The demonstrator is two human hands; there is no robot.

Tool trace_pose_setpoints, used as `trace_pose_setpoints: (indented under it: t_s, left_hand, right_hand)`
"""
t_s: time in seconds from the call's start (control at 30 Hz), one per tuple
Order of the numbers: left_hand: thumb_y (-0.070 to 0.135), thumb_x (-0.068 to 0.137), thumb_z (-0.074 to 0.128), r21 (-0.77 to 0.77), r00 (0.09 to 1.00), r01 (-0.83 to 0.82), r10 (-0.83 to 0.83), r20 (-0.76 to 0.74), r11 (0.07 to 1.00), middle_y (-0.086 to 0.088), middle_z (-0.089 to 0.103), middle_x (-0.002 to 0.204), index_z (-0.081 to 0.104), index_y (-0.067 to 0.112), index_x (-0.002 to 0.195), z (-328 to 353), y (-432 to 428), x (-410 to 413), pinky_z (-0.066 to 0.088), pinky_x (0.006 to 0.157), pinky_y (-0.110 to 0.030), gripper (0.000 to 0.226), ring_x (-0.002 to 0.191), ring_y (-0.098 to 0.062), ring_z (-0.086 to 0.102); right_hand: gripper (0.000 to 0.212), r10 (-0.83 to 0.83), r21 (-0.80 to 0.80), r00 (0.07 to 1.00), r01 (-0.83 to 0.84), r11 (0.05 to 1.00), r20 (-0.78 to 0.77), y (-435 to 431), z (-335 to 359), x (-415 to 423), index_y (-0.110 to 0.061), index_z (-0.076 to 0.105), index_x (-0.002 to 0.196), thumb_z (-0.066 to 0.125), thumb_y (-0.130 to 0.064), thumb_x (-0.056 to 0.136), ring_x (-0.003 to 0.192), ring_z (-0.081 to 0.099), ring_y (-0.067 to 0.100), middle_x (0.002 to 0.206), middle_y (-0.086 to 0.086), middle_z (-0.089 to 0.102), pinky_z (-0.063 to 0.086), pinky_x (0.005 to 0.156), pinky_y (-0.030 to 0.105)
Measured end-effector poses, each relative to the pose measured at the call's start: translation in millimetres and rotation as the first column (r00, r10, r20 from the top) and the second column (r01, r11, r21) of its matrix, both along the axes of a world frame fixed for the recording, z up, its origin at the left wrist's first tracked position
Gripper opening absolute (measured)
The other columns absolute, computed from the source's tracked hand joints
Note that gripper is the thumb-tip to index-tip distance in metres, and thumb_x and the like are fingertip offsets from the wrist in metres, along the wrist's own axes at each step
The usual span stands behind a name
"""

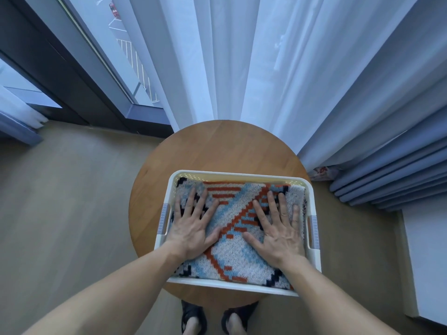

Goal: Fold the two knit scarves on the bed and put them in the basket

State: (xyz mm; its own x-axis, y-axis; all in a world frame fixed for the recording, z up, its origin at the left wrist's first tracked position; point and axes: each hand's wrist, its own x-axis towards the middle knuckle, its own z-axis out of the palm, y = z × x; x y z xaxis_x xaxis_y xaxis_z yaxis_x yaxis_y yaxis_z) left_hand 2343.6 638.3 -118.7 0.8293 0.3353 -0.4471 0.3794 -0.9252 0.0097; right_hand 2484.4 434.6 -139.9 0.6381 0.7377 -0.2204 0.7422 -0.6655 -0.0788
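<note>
A white plastic basket with grey handle grips sits on a round wooden table. Inside it lies a folded knit scarf patterned in white, light blue, orange and dark navy, filling the basket. My left hand lies flat on the scarf's left half, fingers spread and straight. On the right half my right hand presses down the same way, palm down. Only one scarf is visible from above; whether another lies beneath it I cannot tell.
White sheer curtains hang behind the table, with blue drapes at the right. A dark-framed glass door stands at the left. A white bed edge shows at the far right. My feet in dark sandals stand under the table.
</note>
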Motion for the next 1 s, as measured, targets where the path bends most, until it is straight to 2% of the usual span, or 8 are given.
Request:
trace_pose_setpoints:
  t_s: [0.2, 0.33, 0.37, 0.43, 0.53, 0.63, 0.77, 1.0]
  left_hand:
    - [0.072, 0.091, 0.008, -0.044, 1.000, -0.019, 0.019, -0.008, 0.999, -0.002, -0.037, 0.154, -0.023, 0.032, 0.150, 9.7, -7.4, -34.2, -0.025, 0.114, -0.046, 0.077, 0.138, -0.014, -0.042]
    - [0.066, 0.096, 0.015, -0.076, 0.995, 0.000, 0.008, 0.099, 0.997, -0.009, 0.007, 0.164, 0.012, 0.022, 0.156, 14.4, -25.4, -34.7, 0.002, 0.116, -0.046, 0.074, 0.150, -0.018, -0.011]
    - [0.064, 0.096, 0.010, -0.083, 0.993, 0.034, -0.025, 0.112, 0.996, -0.008, 0.003, 0.164, 0.009, 0.023, 0.156, 15.1, -27.4, -27.7, 0.000, 0.116, -0.046, 0.073, 0.149, -0.017, -0.015]
    - [0.066, 0.088, -0.006, -0.069, 0.983, 0.094, -0.082, 0.163, 0.993, -0.002, -0.024, 0.160, -0.013, 0.029, 0.153, 6.5, -27.1, -21.3, -0.014, 0.117, -0.044, 0.075, 0.142, -0.012, -0.035]
    - [0.072, 0.089, -0.002, -0.086, 0.994, 0.094, -0.089, 0.055, 0.992, 0.004, -0.035, 0.155, -0.024, 0.032, 0.149, -2.4, -11.6, -21.5, -0.017, 0.119, -0.042, 0.076, 0.139, -0.011, -0.039]
    - [0.072, 0.090, 0.007, -0.080, 0.997, 0.070, -0.067, 0.038, 0.994, 0.003, -0.032, 0.156, -0.021, 0.029, 0.151, -6.4, -7.9, -27.0, -0.017, 0.119, -0.039, 0.080, 0.141, -0.014, -0.036]
    - [0.069, 0.092, 0.013, -0.076, 1.000, 0.015, -0.014, 0.014, 0.997, 0.000, -0.029, 0.158, -0.018, 0.023, 0.153, 3.6, -7.9, -38.2, -0.016, 0.119, -0.038, 0.082, 0.143, -0.018, -0.033]
    - [0.059, 0.095, 0.011, 0.080, 0.975, 0.163, -0.148, -0.164, 0.983, -0.008, -0.011, 0.163, -0.007, 0.021, 0.156, 40.0, 4.8, -53.9, -0.012, 0.120, -0.049, 0.074, 0.150, -0.024, -0.016]
  right_hand:
    - [0.082, -0.016, -0.064, 0.998, 0.013, 0.998, -0.056, -24.8, 11.4, -22.0, -0.024, 0.028, 0.153, 0.030, -0.074, 0.088, 0.150, 0.010, 0.030, 0.164, 0.011, 0.009, 0.014, 0.112, 0.056]
    - [0.079, 0.063, 0.010, 0.991, -0.062, 0.998, -0.116, -1.5, 30.2, -41.0, -0.026, 0.026, 0.153, 0.033, -0.070, 0.089, 0.150, 0.011, 0.025, 0.163, 0.009, 0.017, 0.015, 0.111, 0.054]
    - [0.075, 0.122, 0.005, 0.984, -0.122, 0.993, -0.131, 7.9, 31.4, -43.3, -0.031, 0.021, 0.154, 0.030, -0.070, 0.091, 0.151, 0.004, 0.022, 0.164, 0.005, 0.013, 0.011, 0.113, 0.052]
    - [0.068, 0.201, -0.001, 0.971, -0.203, 0.979, -0.132, 15.0, 25.0, -46.2, -0.043, -0.002, 0.151, 0.018, -0.071, 0.093, 0.147, -0.023, 0.013, 0.162, -0.008, -0.015, -0.009, 0.117, 0.047]
    - [0.069, 0.123, -0.089, 0.973, -0.142, 0.986, -0.193, 0.0, 14.4, -35.6, -0.046, -0.021, 0.145, 0.008, -0.076, 0.090, 0.138, -0.039, 0.007, 0.150, -0.016, -0.037, -0.021, 0.116, 0.043]
    - [0.072, 0.038, -0.157, 0.988, -0.061, 0.986, -0.151, -15.0, 13.3, -31.0, -0.043, -0.022, 0.146, 0.008, -0.077, 0.090, 0.137, -0.038, 0.005, 0.149, -0.016, -0.037, -0.020, 0.117, 0.041]
    - [0.069, -0.070, -0.186, 0.973, 0.029, 0.982, -0.219, -24.7, 24.1, -35.0, -0.040, -0.016, 0.149, 0.015, -0.068, 0.095, 0.141, -0.031, 0.006, 0.152, -0.014, -0.032, -0.016, 0.119, 0.037]
    - [0.064, -0.310, -0.372, 0.881, 0.169, 0.913, -0.358, -41.5, 58.4, -51.7, -0.027, 0.000, 0.156, 0.023, -0.051, 0.102, 0.150, -0.014, 0.020, 0.163, 0.001, -0.015, 0.000, 0.123, 0.042]
